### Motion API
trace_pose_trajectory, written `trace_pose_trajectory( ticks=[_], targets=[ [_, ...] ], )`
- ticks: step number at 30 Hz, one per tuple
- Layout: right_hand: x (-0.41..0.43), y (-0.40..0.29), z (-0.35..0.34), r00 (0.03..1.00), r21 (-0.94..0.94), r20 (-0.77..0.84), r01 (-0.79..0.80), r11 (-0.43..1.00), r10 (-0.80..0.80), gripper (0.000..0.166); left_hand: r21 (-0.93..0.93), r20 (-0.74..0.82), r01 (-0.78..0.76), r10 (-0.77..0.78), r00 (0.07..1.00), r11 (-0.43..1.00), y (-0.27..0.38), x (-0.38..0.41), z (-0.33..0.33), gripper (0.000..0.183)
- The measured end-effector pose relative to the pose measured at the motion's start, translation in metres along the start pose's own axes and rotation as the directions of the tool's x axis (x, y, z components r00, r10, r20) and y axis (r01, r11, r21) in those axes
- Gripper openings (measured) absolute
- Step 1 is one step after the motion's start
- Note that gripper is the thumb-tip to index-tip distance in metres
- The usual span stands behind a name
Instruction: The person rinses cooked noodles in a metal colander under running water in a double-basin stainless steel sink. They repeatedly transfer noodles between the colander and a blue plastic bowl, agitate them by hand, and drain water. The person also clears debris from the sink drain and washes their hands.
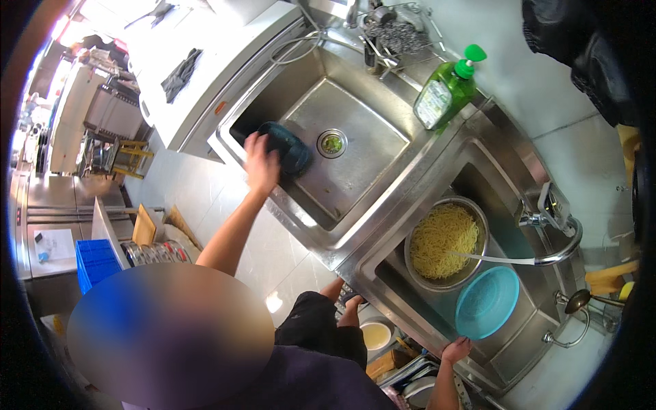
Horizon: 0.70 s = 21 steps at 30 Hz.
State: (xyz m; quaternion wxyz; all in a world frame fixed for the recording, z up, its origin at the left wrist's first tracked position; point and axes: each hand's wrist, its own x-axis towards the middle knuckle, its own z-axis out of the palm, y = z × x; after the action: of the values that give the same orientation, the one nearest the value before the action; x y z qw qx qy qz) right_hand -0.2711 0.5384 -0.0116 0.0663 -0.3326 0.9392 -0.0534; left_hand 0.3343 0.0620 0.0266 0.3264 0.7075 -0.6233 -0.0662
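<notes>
Inside the left sink (353, 148), my left hand (262, 163) is at a dark blue container (294, 154), seemingly gripping its near side. Both are motion-blurred, and some of the fingers are hard to make out. My right hand (456, 350) grips the lower rim of a light blue plastic basin (487, 302), which is tilted in the right sink (384, 277). Beside the basin stands a round metal pot (484, 225) full of yellow noodles (443, 241). Water from the curved faucet (574, 241) runs onto the noodles.
A green soap pump bottle (441, 97) stands on the sinks' back ledge. Behind the left sink is a wire rack (405, 31) holding a steel scourer (400, 37). Green scraps lie in the drain (332, 145). A ladle (579, 301) hangs at the right wall.
</notes>
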Motion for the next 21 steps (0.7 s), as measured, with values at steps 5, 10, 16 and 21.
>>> trace_pose_trajectory(
  ticks=[5,10,16,21],
  targets=[
    [0.003,0.007,0.015,1.000,0.013,0.021,0.006,1.000,-0.006,0.039,0.450,0.192,0.148,-0.257,0.947,0.881,-0.089,-0.065,-0.029,0.077],
    [0.002,0.011,0.013,0.997,-0.031,0.034,0.074,0.997,-0.073,0.038,0.626,0.034,0.259,-0.358,0.933,0.735,-0.064,-0.015,0.011,0.079],
    [-0.004,0.009,0.022,0.997,0.065,-0.078,0.017,0.998,-0.012,0.036,0.240,0.202,-0.147,0.099,0.974,0.960,0.033,0.016,0.111,0.054],
    [0.007,-0.011,0.027,0.941,-0.128,-0.093,0.312,0.941,-0.325,0.025,0.407,0.564,0.212,-0.427,0.707,0.888,-0.021,0.043,0.180,0.033]
  ],
)
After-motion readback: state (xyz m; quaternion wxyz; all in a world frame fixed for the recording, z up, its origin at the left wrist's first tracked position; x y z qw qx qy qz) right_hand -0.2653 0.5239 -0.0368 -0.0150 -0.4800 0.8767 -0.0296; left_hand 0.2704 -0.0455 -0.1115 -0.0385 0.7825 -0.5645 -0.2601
